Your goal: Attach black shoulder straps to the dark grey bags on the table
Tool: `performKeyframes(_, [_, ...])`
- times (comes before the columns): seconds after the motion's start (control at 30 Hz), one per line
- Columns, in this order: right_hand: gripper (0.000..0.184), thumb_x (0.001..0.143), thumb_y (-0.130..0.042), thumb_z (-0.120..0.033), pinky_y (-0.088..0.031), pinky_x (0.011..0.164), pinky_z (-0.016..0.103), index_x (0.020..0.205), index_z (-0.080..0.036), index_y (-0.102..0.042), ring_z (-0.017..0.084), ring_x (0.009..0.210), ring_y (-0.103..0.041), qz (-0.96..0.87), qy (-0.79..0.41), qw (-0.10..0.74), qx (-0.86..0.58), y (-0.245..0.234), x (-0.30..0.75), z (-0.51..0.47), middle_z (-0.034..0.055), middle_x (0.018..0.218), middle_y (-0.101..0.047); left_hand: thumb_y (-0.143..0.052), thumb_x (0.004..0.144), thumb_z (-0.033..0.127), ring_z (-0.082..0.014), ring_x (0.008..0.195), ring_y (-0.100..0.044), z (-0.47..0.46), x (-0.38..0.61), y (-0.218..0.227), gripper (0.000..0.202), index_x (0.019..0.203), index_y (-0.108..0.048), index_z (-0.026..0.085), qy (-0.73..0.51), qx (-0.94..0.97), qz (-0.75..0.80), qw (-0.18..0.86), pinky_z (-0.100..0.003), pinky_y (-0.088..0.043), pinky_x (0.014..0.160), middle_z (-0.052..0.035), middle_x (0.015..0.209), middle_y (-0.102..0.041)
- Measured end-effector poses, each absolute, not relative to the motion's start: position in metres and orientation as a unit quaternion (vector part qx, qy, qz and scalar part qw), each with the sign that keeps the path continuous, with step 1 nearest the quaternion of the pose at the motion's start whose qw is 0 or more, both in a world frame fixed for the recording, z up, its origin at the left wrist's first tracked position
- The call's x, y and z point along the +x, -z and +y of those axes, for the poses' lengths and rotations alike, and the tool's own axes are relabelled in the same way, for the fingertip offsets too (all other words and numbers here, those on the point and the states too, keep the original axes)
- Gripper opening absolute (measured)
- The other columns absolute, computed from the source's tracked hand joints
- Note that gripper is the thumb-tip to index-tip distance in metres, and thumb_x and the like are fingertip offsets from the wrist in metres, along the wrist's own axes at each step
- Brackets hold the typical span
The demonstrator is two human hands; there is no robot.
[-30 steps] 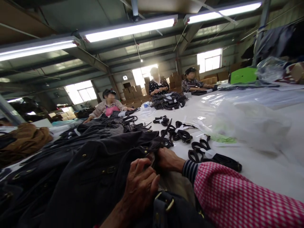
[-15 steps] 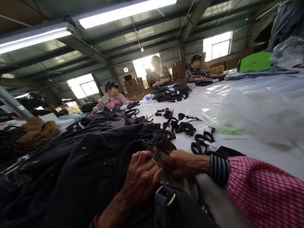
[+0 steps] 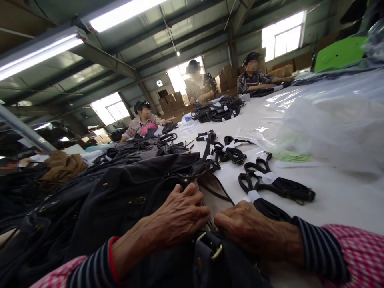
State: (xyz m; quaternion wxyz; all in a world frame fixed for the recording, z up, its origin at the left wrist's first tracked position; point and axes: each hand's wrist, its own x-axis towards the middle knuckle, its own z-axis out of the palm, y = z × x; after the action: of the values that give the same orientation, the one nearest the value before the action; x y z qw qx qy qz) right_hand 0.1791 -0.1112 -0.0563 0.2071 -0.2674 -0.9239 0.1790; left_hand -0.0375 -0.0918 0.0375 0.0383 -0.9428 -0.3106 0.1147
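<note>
A dark bag with a brass buckle lies open in front of me, its pale lining showing. My left hand is closed, fingers bent over the left edge of the bag's opening. Opposite it, my right hand is closed at the right edge, its fingertips hidden behind the knuckles. Between the hands the zip edge shows only in part. Close beyond my right hand lies a bundled black strap with a white paper band.
More dark bags are piled on the left, with a brown bag behind. Several banded straps lie on the white table. Clear plastic sheeting covers the right side. Several co-workers sit or stand across the table.
My right hand has come out of the bag's opening and moved toward me to its edge. My left hand has shifted slightly nearer. Another banded strap now shows beside the right hand.
</note>
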Motion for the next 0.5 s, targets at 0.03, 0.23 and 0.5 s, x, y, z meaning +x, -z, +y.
performKeyframes(0.03, [0.015,0.094,-0.045,-0.009,-0.024,0.054,0.028,0.086,-0.019,-0.051,0.012,0.057,-0.041,-0.925,-0.174,0.212,-0.263,0.057,0.179,-0.112,0.0005,0.073,-0.06,-0.048,0.104,0.036,-0.0225,0.099,-0.047,-0.091,-0.036,-0.04,0.024,0.087,-0.061,0.025,-0.126,-0.943,-0.306,0.042,-0.039,-0.03,0.081,-0.001,0.095,-0.058])
performKeyframes(0.23, [0.01,0.086,-0.053,-0.011,-0.027,0.055,0.024,0.09,-0.019,-0.059,0.011,0.059,-0.046,-0.881,-0.265,0.228,-0.32,0.058,0.179,-0.101,-0.0012,0.072,-0.06,-0.054,0.099,0.019,-0.0181,0.091,-0.049,-0.09,-0.037,-0.061,0.012,0.09,-0.059,0.023,-0.132,-0.956,-0.26,0.029,-0.031,-0.034,0.076,0.0006,0.097,-0.062])
performKeyframes(0.5, [0.027,0.073,-0.048,-0.01,-0.039,0.047,0.02,0.096,-0.016,-0.059,0.012,0.05,-0.055,-0.661,-0.601,0.258,-0.368,0.055,0.175,-0.063,-0.002,0.066,-0.062,-0.06,0.097,0.047,-0.0163,0.087,-0.058,-0.078,-0.024,-0.088,0.016,0.098,-0.07,0.035,-0.157,-0.962,-0.222,-0.04,-0.026,-0.035,0.068,0.0063,0.086,-0.072])
